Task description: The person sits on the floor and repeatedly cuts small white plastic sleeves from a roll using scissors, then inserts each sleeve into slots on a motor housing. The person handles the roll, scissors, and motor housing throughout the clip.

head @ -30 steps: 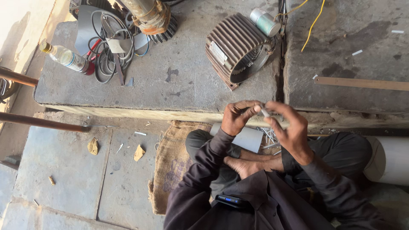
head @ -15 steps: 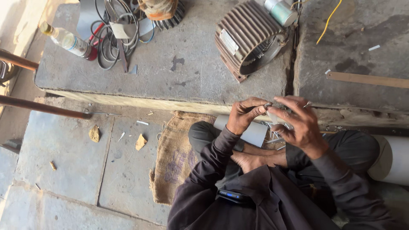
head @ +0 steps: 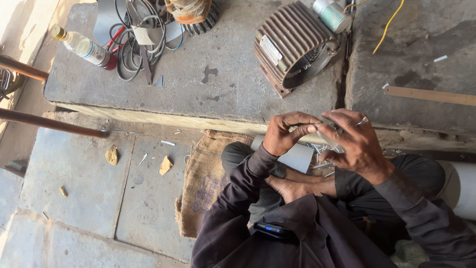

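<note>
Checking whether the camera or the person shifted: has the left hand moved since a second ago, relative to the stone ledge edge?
Cannot tell for sure. The left hand sits just below the stone ledge edge, as before; the head camera shifted, not visibly the hand.

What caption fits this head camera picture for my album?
Seated person's two hands, left hand and right hand, pinch a small pale strip together.

Taking the ribbed motor housing (head: 292, 47) as landmark: the stone worktop (head: 208, 94) to its left lies bare as far as the cable tangle (head: 136, 42) and plastic bottle (head: 84, 47). Just below it, both hands (head: 322, 141) crowd the slab edge. To its right, a crack and a wooden strip (head: 429, 95) interrupt the surface.
</note>
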The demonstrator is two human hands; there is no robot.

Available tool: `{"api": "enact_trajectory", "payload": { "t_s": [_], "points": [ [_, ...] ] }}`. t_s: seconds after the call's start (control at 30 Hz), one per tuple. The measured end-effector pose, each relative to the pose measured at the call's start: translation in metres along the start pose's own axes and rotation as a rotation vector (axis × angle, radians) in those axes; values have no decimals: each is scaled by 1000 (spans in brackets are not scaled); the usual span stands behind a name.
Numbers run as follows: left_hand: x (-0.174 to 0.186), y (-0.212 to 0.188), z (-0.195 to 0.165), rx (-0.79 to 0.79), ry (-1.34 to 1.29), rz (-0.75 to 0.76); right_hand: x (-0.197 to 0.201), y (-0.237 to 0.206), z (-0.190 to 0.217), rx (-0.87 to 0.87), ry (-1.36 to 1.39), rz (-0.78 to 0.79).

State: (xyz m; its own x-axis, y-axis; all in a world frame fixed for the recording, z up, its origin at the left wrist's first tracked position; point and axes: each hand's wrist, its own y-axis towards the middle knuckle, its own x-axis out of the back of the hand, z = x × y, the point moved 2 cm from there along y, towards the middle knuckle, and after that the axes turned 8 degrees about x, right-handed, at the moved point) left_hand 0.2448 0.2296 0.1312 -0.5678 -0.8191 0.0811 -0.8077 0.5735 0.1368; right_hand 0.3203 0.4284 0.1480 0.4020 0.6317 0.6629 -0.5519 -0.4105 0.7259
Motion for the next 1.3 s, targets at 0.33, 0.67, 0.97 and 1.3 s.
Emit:
{"api": "enact_trajectory", "payload": {
  "t_s": [0.33, 0.67, 0.97, 1.3],
  "points": [
    [-13, -22, 53, 65, -115, -239, -37, -5, 17, -695, 419, -182],
    [-19, -26, 73, 43, -240, -297, -26, 12, 24, -500, 260, -224],
    [-13, -17, 74, 146, -335, -269, -33, 11, 13, -527, 317, -233],
    [3, -11, 86, 103, -291, -236, -45, 19, -2, -477, 289, -169]
  ]
}}
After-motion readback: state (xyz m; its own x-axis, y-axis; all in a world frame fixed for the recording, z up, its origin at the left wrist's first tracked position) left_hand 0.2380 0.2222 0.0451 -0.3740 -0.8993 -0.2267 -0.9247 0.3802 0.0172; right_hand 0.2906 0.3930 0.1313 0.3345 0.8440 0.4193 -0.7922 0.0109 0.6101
